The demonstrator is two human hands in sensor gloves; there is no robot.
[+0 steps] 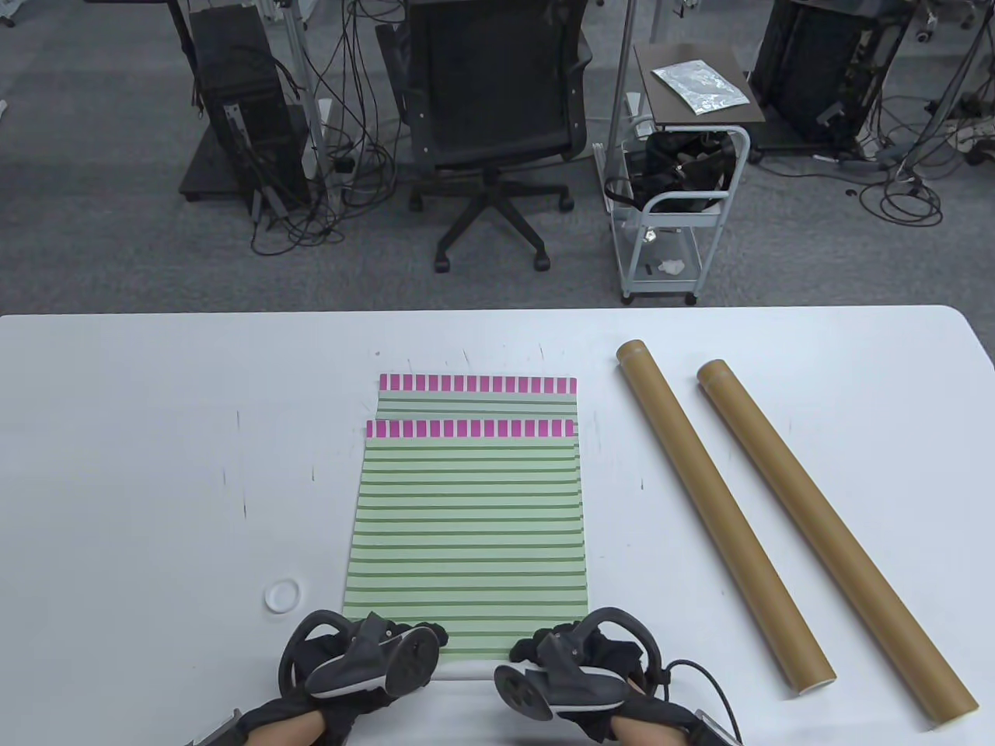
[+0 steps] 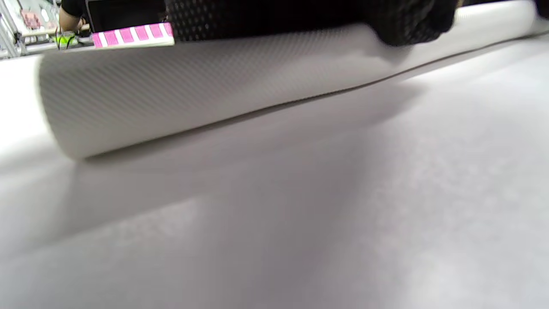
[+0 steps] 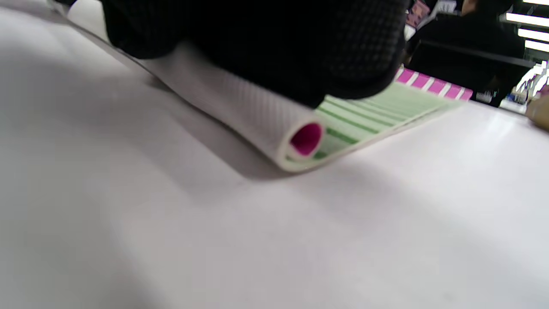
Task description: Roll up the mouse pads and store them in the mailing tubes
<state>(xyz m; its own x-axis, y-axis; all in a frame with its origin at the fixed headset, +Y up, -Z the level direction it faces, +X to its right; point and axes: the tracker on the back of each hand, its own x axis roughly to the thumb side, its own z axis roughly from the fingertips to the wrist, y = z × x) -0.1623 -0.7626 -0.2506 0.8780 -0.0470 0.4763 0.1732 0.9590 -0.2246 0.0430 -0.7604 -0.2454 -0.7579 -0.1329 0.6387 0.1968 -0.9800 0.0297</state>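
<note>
Two green-striped mouse pads with pink-checked far edges lie stacked at the table's middle; the top pad (image 1: 466, 528) covers most of the lower pad (image 1: 478, 398). The top pad's near edge is curled into a small roll with its white underside out (image 2: 206, 94) (image 3: 240, 116). My left hand (image 1: 381, 645) presses on the roll's left end and my right hand (image 1: 556, 649) on its right end. Two brown mailing tubes (image 1: 719, 513) (image 1: 836, 544) lie diagonally to the right.
A small white ring-shaped cap (image 1: 282, 595) lies left of the pad near my left hand. The white table (image 1: 155, 466) ends at its far edge, with an office chair (image 1: 494, 116) and a cart (image 1: 676, 194) beyond.
</note>
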